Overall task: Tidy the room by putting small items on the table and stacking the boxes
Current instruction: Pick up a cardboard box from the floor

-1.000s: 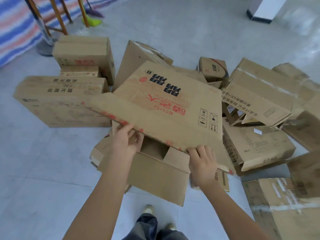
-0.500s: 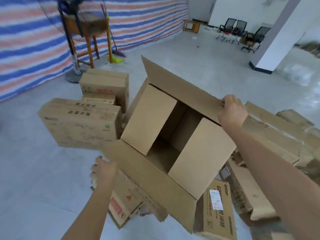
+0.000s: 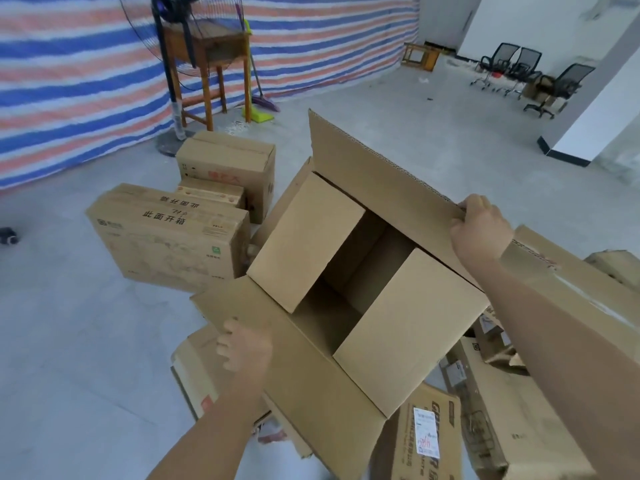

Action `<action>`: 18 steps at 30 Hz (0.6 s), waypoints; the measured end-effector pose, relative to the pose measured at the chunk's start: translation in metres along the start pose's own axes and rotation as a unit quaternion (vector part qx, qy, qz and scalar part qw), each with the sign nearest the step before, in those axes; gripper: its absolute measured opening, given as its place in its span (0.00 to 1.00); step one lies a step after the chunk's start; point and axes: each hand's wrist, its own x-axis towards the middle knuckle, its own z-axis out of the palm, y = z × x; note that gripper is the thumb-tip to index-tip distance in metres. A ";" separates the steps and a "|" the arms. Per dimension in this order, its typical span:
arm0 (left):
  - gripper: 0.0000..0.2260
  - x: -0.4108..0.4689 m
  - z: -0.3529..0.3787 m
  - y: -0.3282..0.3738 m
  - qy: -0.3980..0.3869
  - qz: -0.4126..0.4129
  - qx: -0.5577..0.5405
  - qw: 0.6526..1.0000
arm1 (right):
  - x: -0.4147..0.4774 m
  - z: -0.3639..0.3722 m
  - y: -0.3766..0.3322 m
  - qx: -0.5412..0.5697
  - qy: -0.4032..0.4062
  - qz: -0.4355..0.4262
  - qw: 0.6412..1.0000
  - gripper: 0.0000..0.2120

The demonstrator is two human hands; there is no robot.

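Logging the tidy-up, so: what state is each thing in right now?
Big box: held tilted, flaps open, nothing seen inside.
Left hand: grips the box's near flap.
Right hand: grips the far flap's edge.
Flat printed box: closed.
Tall box behind it: closed.

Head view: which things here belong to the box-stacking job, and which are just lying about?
Job: open cardboard box, gripped by left hand and right hand; flat printed boxes beside it; labelled box on the floor.
Lying about: pedestal fan; green broom; office chairs.
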 end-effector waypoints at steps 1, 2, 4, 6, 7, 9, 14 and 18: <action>0.29 -0.004 0.002 -0.003 0.012 -0.007 0.012 1.000 | 0.006 0.003 0.006 -0.002 0.000 -0.009 1.000 0.13; 0.31 -0.002 0.007 -0.011 0.010 -0.027 0.007 1.000 | 0.012 0.005 0.012 -0.004 -0.001 -0.014 1.000 0.13; 0.41 0.003 0.023 -0.021 -0.030 -0.123 -0.048 0.991 | 0.022 0.010 0.026 0.006 -0.002 -0.014 1.000 0.13; 0.41 -0.006 0.042 -0.020 -0.105 -0.163 -0.143 0.971 | 0.026 0.016 0.042 0.018 0.004 -0.011 1.000 0.13; 0.31 -0.013 0.052 -0.016 -0.136 -0.168 -0.179 0.960 | 0.027 0.019 0.048 0.023 0.006 -0.011 1.000 0.12; 0.14 -0.028 0.070 -0.003 -0.144 -0.164 -0.241 0.946 | 0.029 0.024 0.061 0.033 0.010 -0.015 0.999 0.12; 0.12 -0.060 0.101 0.036 -0.050 -0.037 -0.230 0.971 | 0.033 0.027 0.086 0.047 -0.009 -0.043 0.998 0.12; 0.13 -0.063 0.094 0.057 -0.010 0.020 -0.192 0.981 | 0.037 0.032 0.085 0.079 0.051 -0.093 0.991 0.10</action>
